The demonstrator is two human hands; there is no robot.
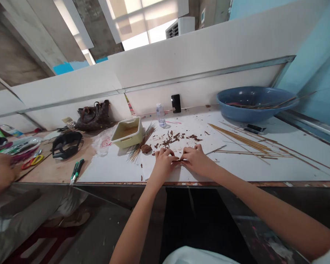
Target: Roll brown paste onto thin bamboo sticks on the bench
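My left hand (164, 161) and my right hand (195, 158) are close together over the white sheet near the table's front edge. Both have their fingertips pinched on a thin brown stick (179, 160) that runs between them; the fingers hide its ends. Dark brown crumbs and short pieces (173, 138) are scattered just beyond my hands. A rough brown lump (146, 148) sits to the left, beside a bundle of thin sticks (143, 142). A grey rod (216, 149) lies to the right of my right hand.
Behind the lump stands a pale yellow tub (120, 142). A water bottle (161, 115) and a phone (176, 103) are at the back. Long brown sticks (239, 137) and a blue basin (253, 113) occupy the right. Green-handled pliers (76, 171) and another person's hand (1, 172) are left.
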